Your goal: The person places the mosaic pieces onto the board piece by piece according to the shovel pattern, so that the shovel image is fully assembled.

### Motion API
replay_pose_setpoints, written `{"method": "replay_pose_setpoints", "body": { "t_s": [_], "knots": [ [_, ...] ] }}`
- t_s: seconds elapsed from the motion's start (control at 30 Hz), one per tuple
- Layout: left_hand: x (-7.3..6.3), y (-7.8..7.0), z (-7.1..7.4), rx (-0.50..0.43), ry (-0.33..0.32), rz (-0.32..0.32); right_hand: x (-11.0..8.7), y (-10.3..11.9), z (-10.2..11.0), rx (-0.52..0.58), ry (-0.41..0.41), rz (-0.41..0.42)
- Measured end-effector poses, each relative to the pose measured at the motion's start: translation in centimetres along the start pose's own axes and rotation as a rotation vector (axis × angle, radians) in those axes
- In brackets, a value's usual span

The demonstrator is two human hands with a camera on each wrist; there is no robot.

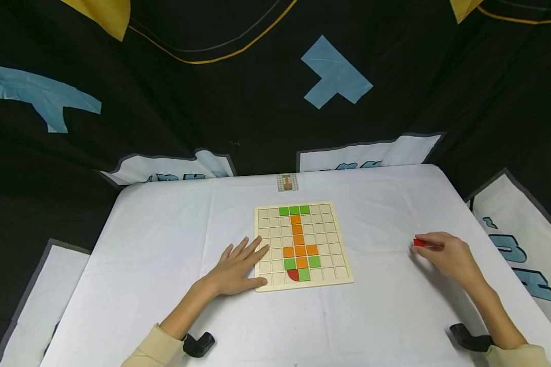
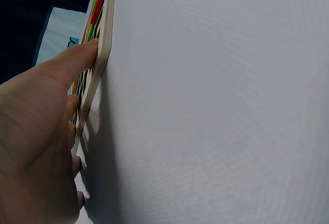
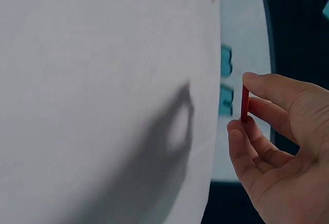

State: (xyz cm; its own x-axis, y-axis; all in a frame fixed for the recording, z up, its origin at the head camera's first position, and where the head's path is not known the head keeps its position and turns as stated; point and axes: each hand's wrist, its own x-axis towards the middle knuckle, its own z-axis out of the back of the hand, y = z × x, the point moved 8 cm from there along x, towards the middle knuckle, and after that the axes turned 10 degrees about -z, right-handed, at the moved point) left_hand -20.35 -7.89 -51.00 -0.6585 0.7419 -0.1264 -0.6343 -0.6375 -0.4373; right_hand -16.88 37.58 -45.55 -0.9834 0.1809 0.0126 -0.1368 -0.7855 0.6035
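My left hand (image 1: 236, 269) lies with fingers spread over the left edge of a wooden grid board (image 1: 340, 262), thumb near its front corner. In the board's squares sit green tiles (image 1: 295, 210), a column of orange tiles (image 1: 298, 239) with one more on either side, and a red quarter-round tile (image 1: 293, 275) beside a green one at the bottom. Out to the right, my right hand (image 1: 452, 255) pinches a thin red tile (image 3: 245, 100) between thumb and fingertips. In the right wrist view the tile is edge-on, held above the cloth, with the hand's shadow below.
Behind the board lies a small pattern card (image 1: 287, 182) showing a similar figure on a grid. A white cloth (image 1: 165, 229) covers the table. Dark curtains (image 1: 188, 112) with blue and yellow shapes hang behind it.
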Motion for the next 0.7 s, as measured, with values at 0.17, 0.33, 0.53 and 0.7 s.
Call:
{"method": "replay_pose_setpoints", "body": {
  "t_s": [0.17,0.33,0.53,0.7],
  "knots": [
    [0.0,0.0,0.0,-0.001,0.001,0.0,-0.4,2.9,-1.0,0.051,-0.003,0.082],
    [0.0,0.1,-0.1,-0.004,0.002,0.002,-0.7,5.4,-2.5,0.069,0.006,0.116],
    [0.1,0.3,-0.2,-0.001,0.001,0.009,-1.1,8.2,-4.7,0.088,0.034,0.154],
    [0.1,0.2,-0.2,-0.006,0.004,0.008,-1.9,10.4,-6.9,0.129,0.087,0.172]
  ]
}}
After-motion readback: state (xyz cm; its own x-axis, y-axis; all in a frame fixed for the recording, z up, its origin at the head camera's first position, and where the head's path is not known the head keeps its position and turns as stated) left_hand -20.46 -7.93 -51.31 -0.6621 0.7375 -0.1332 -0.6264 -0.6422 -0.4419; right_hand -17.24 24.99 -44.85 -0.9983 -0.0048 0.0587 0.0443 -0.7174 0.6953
